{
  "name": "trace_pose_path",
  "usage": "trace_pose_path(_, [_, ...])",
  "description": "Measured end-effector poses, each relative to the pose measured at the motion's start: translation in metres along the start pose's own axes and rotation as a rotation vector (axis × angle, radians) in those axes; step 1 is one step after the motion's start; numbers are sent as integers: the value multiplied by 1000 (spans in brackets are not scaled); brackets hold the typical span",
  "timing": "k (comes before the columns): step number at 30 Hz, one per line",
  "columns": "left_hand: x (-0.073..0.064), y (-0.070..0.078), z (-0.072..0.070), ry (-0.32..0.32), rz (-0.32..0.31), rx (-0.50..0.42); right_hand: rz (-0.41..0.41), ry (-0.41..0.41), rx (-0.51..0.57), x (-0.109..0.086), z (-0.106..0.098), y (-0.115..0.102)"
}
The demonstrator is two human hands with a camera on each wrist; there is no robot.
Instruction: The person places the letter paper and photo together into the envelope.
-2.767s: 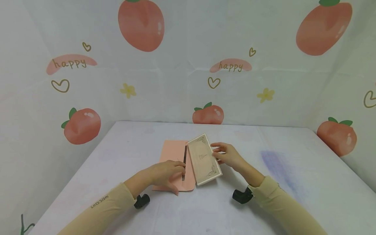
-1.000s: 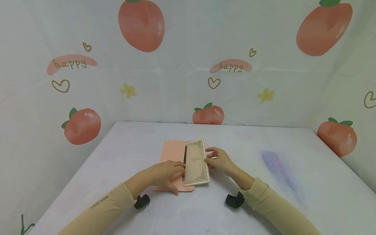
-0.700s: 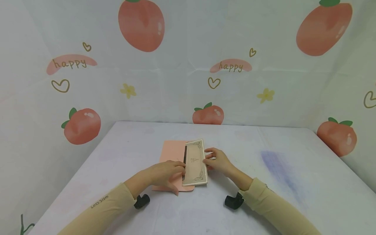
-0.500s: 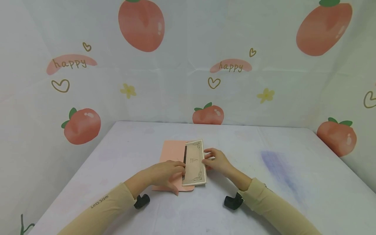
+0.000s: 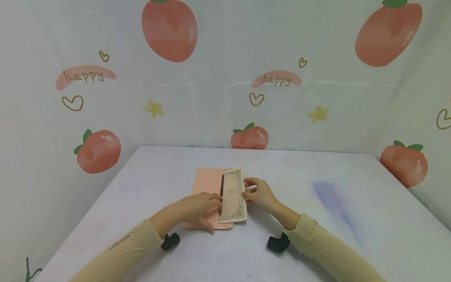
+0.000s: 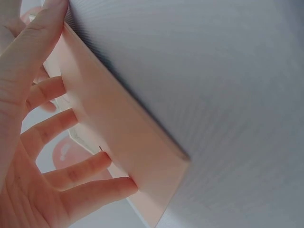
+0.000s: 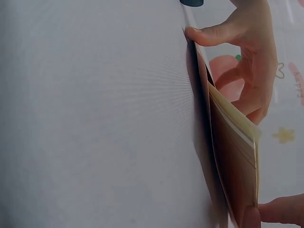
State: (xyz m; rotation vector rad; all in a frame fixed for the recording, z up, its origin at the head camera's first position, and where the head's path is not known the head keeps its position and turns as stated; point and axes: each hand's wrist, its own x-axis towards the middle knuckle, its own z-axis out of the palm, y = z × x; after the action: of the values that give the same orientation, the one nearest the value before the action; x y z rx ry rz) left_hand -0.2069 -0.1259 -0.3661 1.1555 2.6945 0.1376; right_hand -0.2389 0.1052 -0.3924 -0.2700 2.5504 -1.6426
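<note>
A peach-coloured paper folder point(image 5: 206, 182) lies on the table, with a dark strip point(image 5: 222, 184) along its right part. Over its right side lies a cream card point(image 5: 233, 196) with ornamental corners, its left edge at the strip. My right hand point(image 5: 260, 194) pinches the card's right edge between thumb and fingers. In the right wrist view the card point(image 7: 235, 147) slants up from the folder, showing several layers at its edge. My left hand point(image 5: 195, 205) rests on the folder; in the left wrist view its fingers are spread, fingertips on the peach surface point(image 6: 118, 128).
Black wrist-camera mounts point(image 5: 170, 242) hang below both sleeves, close to the table. The white table point(image 5: 352, 172) ends at a patterned cloth backdrop point(image 5: 211, 102). A purple smear point(image 5: 334, 207) marks the tabletop on the right.
My right hand has moved left with the cream card, which has turned from a slant to nearly line up with the folder and overlaps it more. My left hand has stayed put.
</note>
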Motion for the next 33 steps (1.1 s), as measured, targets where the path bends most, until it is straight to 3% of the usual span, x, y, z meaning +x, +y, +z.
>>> trace_pose_path(33, [2, 0, 0, -8, -13, 3, 14, -6, 12, 0, 10, -5])
